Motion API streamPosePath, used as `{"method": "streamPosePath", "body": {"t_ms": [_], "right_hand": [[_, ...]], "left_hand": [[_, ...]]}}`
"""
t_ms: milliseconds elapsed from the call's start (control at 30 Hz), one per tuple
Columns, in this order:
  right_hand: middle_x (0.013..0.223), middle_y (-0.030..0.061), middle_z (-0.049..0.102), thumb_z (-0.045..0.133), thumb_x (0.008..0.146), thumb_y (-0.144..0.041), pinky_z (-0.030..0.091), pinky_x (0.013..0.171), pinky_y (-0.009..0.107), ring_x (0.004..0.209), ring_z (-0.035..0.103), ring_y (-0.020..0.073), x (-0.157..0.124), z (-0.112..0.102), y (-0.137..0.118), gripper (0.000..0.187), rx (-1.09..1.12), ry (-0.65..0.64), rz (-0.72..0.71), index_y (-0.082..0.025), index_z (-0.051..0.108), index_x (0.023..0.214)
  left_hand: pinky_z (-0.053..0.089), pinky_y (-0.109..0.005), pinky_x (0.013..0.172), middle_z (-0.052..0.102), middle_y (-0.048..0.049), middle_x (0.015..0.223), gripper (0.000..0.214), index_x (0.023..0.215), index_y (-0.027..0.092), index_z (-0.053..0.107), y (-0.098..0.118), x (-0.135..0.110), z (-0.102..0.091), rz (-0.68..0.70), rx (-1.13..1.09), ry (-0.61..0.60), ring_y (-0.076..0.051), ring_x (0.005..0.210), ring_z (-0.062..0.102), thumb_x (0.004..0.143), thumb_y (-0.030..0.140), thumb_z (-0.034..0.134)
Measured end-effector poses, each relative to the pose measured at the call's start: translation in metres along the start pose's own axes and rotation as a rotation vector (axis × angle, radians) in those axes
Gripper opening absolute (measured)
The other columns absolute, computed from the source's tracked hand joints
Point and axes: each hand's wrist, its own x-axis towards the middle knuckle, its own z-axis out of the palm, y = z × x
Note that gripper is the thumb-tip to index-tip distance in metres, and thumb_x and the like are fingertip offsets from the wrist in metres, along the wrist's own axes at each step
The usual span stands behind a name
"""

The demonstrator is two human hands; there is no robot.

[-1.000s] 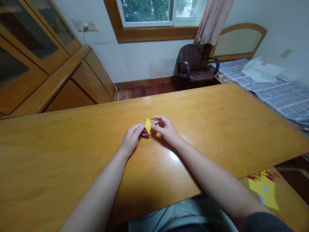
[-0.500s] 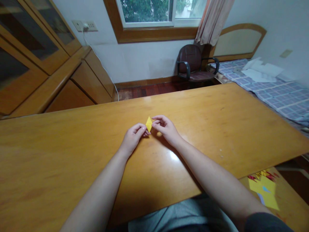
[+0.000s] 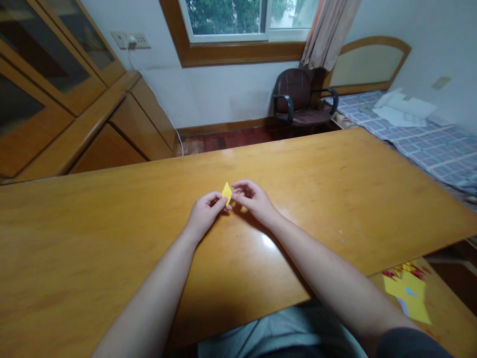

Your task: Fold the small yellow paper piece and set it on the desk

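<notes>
A small folded piece of yellow paper (image 3: 227, 190), diamond-shaped, is held upright just over the wooden table (image 3: 112, 238). My left hand (image 3: 205, 211) pinches its lower left side between thumb and fingers. From the other side, my right hand (image 3: 254, 200) has its thumb and fingertips closed at the paper's right edge. The fingers partly cover the lower part of the paper.
On a lower surface at the bottom right lie yellow paper sheets (image 3: 413, 293) and several small red and yellow folded pieces (image 3: 406, 270). Beyond the table stand a brown armchair (image 3: 294, 94), a bed (image 3: 432, 144) and a wooden cabinet (image 3: 122, 132).
The yellow paper has shifted slightly left and down, and my left thumb now lies further over its lower part. My right hand has moved a little left with it.
</notes>
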Motion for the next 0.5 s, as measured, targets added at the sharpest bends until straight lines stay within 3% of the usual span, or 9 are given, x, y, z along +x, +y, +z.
{"method": "streamPosePath", "body": {"t_ms": [500], "right_hand": [[0.075,-0.0027,0.063,0.074,0.072,-0.034,0.042,0.057,0.023,0.063,0.055,0.0104,-0.0014,0.0029,-0.0078,0.034,0.046,0.002,0.053,-0.02,0.059,0.099]], "left_hand": [[0.05,-0.029,0.072,0.073,-0.0051,0.072,0.03,0.069,0.017,0.065,0.0067,-0.0031,0.0,0.0,0.118,-0.077,-0.017,0.068,0.066,0.08,0.045,0.068]]}}
